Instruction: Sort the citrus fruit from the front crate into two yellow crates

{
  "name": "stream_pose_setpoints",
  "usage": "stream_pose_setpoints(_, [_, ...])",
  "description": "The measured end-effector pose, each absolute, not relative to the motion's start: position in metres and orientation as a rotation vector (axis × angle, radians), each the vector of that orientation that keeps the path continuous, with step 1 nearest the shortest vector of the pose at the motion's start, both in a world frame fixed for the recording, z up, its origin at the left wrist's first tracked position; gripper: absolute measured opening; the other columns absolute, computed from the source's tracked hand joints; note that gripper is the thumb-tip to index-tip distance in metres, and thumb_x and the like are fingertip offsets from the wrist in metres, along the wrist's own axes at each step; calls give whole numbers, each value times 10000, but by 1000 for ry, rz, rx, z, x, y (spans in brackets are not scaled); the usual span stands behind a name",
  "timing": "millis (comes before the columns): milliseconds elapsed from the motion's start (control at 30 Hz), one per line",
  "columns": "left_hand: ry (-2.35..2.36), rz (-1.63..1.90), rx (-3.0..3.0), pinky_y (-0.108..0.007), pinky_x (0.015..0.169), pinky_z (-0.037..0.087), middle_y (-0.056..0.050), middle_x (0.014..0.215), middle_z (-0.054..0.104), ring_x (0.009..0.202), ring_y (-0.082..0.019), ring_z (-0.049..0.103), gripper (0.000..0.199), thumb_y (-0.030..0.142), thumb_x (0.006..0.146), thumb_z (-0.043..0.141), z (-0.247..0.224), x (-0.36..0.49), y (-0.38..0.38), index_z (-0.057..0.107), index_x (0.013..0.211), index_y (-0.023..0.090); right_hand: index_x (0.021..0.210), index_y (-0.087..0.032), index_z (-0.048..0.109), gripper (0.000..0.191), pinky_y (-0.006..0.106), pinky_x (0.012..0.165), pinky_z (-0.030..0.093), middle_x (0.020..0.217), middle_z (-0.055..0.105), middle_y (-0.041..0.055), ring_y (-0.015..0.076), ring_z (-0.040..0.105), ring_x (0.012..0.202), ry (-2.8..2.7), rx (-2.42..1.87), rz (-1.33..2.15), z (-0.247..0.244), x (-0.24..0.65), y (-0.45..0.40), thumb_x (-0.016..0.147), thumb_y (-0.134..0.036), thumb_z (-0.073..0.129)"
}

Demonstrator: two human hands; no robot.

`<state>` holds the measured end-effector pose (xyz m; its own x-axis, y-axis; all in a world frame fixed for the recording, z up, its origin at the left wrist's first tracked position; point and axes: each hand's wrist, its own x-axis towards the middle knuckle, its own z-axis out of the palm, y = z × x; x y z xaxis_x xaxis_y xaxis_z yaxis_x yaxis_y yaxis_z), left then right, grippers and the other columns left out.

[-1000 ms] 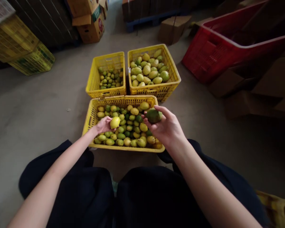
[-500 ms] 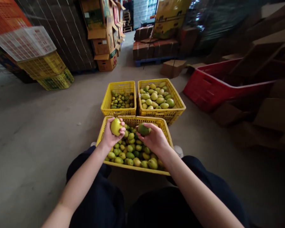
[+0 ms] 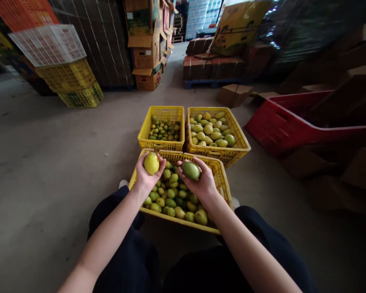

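The left hand (image 3: 145,179), loosely curled, cups a yellow fruit (image 3: 151,163); the right hand (image 3: 205,184), likewise, a green fruit (image 3: 191,171). Crates (image 3: 217,151) stand on the floor (image 3: 64,162).

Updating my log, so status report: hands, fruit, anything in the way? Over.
Left hand: holding yellow fruit. Right hand: holding green fruit. Both over near yellow crate of fruit. No obstruction seen between hands.
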<state>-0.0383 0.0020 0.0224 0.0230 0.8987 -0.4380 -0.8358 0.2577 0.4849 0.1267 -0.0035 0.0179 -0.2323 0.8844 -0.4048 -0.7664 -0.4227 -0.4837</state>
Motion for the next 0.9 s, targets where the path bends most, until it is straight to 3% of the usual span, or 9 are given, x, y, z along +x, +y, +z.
stream_pose_setpoints(67, [778, 1364, 13, -254, 691, 569, -34, 735, 646, 703, -123, 640, 269, 343, 861, 410, 18, -34, 2, 602, 759, 183, 642, -166, 621, 271, 247, 540, 542, 686, 709, 76, 158, 646, 592, -185, -795, 1820, 15, 125, -3, 779, -395, 664])
stream_pose_setpoints(200, [840, 1328, -84, -216, 560, 530, -47, 774, 675, 624, -116, 629, 257, 246, 855, 396, 9, -25, 4, 638, 827, 166, 682, -169, 634, 257, 219, 511, 534, 645, 695, 32, 138, 647, 557, -234, -870, 1762, 8, 123, -1, 754, -393, 735])
stream_pose_setpoints(300, [828, 1375, -78, -212, 647, 558, -38, 765, 685, 689, -115, 662, 215, 188, 835, 428, 5, -18, 7, 637, 880, 168, 771, -175, 672, 176, 240, 573, 562, 736, 729, 34, 151, 681, 627, -353, -842, 1768, 2, 121, 0, 738, -322, 764])
stream_pose_setpoints(433, [796, 1374, -3, -256, 718, 585, -47, 779, 694, 764, -141, 681, 243, 289, 848, 440, 6, -16, 5, 644, 902, 169, 788, -177, 693, 103, 246, 714, 577, 802, 749, 38, 156, 704, 745, -389, -788, 1755, -2, 120, 2, 732, -236, 757])
stream_pose_setpoints(533, [823, 1309, 8, -252, 683, 584, -27, 749, 676, 711, -128, 665, 258, 365, 857, 454, 13, -19, 1, 634, 836, 180, 853, -211, 694, 161, 244, 745, 571, 924, 753, 3, 137, 694, 805, -352, -724, 1759, -1, 121, -1, 708, -200, 761])
stream_pose_setpoints(667, [833, 1275, 65, -195, 566, 537, -3, 692, 642, 589, -91, 605, 252, 376, 855, 458, 19, -21, -2, 618, 802, 188, 836, -235, 670, 129, 219, 583, 528, 982, 730, -16, 123, 652, 739, -423, -591, 1909, 9, 122, -10, 720, -255, 724])
stream_pose_setpoints(767, [894, 1265, 207, -183, 470, 462, -5, 672, 625, 551, -95, 574, 276, 386, 842, 421, 20, -20, -1, 599, 760, 192, 755, -196, 658, 155, 202, 441, 430, 831, 707, 34, 143, 600, 639, -574, -521, 1982, 19, 125, -14, 754, -347, 622])
stream_pose_setpoints(900, [976, 1261, 432, -197, 438, 400, -13, 693, 626, 572, -114, 585, 306, 414, 811, 379, 21, -17, -3, 572, 726, 192, 705, -154, 654, 218, 226, 381, 369, 643, 625, 53, 168, 549, 533, -648, -532, 1928, 26, 129, -15, 702, -343, 547])
